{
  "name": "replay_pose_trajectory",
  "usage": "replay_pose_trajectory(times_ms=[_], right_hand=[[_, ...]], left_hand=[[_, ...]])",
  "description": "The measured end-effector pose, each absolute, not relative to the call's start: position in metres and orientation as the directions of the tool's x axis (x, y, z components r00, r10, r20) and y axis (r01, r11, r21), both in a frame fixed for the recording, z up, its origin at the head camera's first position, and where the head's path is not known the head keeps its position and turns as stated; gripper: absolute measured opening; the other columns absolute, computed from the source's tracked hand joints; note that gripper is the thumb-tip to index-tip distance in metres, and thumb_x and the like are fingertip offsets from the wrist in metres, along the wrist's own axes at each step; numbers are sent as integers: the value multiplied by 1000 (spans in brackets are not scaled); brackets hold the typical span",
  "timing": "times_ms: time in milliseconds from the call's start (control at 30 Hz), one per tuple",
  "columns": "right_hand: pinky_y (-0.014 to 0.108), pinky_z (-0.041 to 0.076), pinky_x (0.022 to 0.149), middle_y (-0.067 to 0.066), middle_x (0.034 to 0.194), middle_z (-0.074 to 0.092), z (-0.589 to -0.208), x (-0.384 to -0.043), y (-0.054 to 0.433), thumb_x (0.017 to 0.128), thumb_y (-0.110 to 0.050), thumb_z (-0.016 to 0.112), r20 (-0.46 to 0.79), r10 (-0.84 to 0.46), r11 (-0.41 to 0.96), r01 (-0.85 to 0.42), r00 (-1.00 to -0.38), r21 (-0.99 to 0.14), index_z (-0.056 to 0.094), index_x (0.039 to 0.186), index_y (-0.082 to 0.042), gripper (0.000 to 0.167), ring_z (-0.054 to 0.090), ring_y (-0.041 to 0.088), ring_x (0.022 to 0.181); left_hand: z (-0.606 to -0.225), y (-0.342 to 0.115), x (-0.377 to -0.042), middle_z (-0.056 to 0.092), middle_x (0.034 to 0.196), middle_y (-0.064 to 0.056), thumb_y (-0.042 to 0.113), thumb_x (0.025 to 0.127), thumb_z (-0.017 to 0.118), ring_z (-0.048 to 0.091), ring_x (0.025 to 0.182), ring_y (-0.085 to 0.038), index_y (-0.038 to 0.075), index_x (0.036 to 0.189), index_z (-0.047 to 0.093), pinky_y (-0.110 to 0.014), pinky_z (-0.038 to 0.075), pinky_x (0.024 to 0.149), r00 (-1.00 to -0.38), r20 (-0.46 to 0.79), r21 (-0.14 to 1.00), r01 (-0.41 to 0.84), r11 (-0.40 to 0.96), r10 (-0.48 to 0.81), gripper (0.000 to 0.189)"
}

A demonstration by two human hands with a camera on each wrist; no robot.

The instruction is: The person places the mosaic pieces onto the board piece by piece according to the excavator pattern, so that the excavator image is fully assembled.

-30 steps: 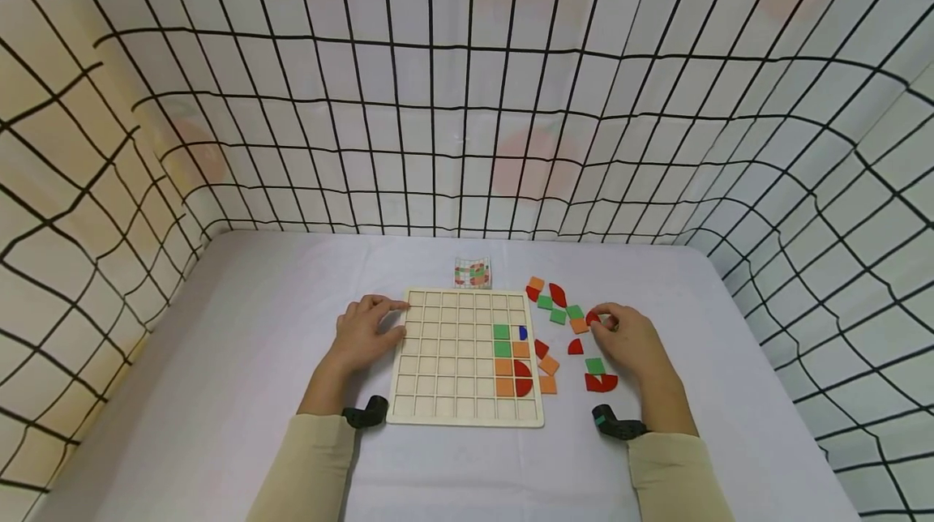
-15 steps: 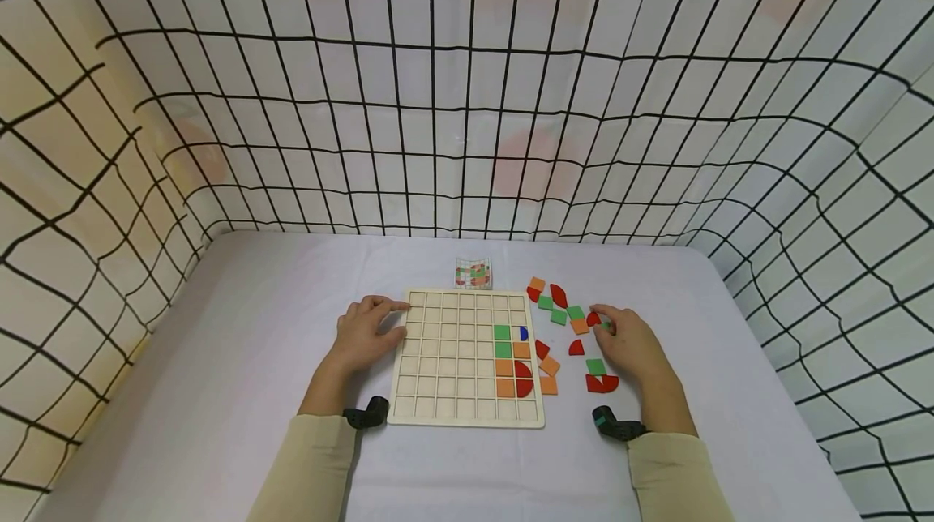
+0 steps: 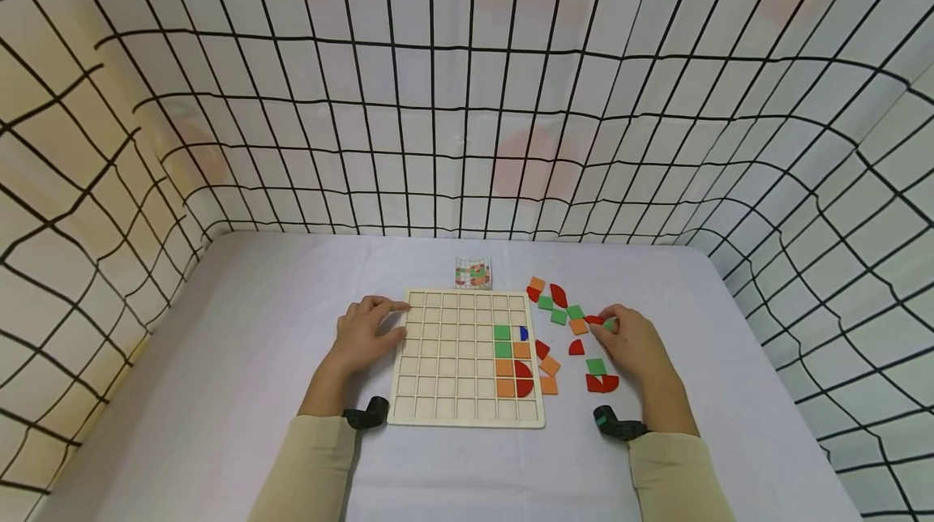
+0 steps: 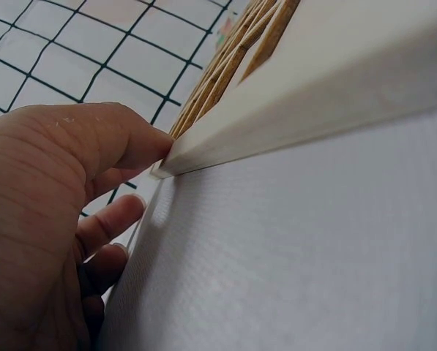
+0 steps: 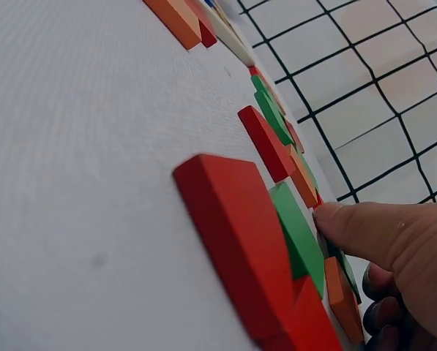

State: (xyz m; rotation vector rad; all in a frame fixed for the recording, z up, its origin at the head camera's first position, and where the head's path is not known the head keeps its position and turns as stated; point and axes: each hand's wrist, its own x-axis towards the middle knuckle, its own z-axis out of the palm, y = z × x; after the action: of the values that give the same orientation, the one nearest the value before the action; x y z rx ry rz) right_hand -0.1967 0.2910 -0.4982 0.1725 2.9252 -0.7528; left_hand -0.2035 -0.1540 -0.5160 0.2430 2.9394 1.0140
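Note:
A pale wooden grid board (image 3: pixel 430 376) lies on the table, with green, orange, red and blue tiles in cells along its right side. My left hand (image 3: pixel 362 333) rests at its left edge, and its thumb (image 4: pixel 141 142) touches the rim in the left wrist view. Right of the board, my right hand (image 3: pixel 633 344) pinches a red tile (image 3: pixel 594 319) between thumb and index finger. In the right wrist view, the thumb (image 5: pixel 364 227) hides most of that tile. Close to those fingertips lie a green tile (image 3: pixel 576 312) and an orange tile (image 3: pixel 579 327).
Loose red, green and orange tiles lie between board and right hand, including a red tile (image 3: pixel 576 348) and an orange tile (image 3: pixel 549 385). A small patterned card (image 3: pixel 473 272) lies behind the board. Black wire mesh (image 3: pixel 467 109) surrounds the white-covered table (image 3: pixel 292 263).
The red tile at my right fingertips has turned and now looks thinner. A green piece beside those fingers has come into view. My left hand and the board have stayed put.

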Motion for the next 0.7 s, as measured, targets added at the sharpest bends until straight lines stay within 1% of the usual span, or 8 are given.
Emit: replay_pose_trajectory(times_ms=[100, 200, 400, 500, 600, 700], right_hand=[[31, 40, 66, 8, 83, 55, -497, -196, 291, 98, -35, 66, -135, 90, 873, 143, -987, -466, 62, 120, -3, 39, 52, 22, 81], [31, 41, 66, 8, 84, 55, -495, -195, 290, 98, -38, 66, -130, 103, 868, 152, -986, -472, 62, 121, -4, 42, 53, 23, 82], [32, 40, 64, 7, 83, 53, -487, -193, 282, 97, -40, 67, -99, 104, 856, 140, -990, -497, 62, 123, -6, 43, 51, 22, 79], [31, 41, 62, 8, 86, 51, -481, -191, 270, 96, -41, 68, -108, 116, 847, 155, -987, -508, 62, 122, -8, 43, 51, 23, 82], [30, 43, 58, 8, 86, 51, -476, -190, 259, 95, -41, 70, -134, 125, 826, 177, -983, -536, 62, 121, -10, 42, 52, 23, 81], [29, 43, 56, 8, 86, 52, -472, -189, 250, 94, -40, 71, -137, 111, 819, 169, -984, -548, 63, 121, -10, 41, 53, 23, 79]], left_hand=[[-516, -154, -204, 55, 138, -12, 32, 93, 66, 47, 124, -35, 23, 136, 65, -57, 30, 99, -987, 29, 615, 140, 776, 156, 43], [-516, -154, -204, 55, 138, -12, 32, 93, 66, 47, 124, -35, 24, 136, 65, -58, 30, 100, -987, 28, 615, 140, 776, 156, 43], [-517, -154, -204, 55, 138, -12, 32, 93, 66, 47, 124, -34, 24, 136, 65, -58, 30, 100, -987, 29, 616, 140, 775, 156, 43], [-516, -154, -203, 55, 139, -12, 32, 93, 66, 46, 124, -35, 24, 136, 65, -58, 30, 101, -988, 25, 616, 137, 776, 155, 43], [-515, -154, -203, 55, 139, -13, 31, 93, 66, 46, 124, -35, 23, 136, 65, -59, 30, 101, -988, 21, 615, 135, 777, 155, 44], [-513, -153, -203, 55, 139, -13, 32, 93, 66, 46, 124, -36, 23, 136, 65, -59, 30, 102, -988, 20, 617, 134, 775, 155, 43]])
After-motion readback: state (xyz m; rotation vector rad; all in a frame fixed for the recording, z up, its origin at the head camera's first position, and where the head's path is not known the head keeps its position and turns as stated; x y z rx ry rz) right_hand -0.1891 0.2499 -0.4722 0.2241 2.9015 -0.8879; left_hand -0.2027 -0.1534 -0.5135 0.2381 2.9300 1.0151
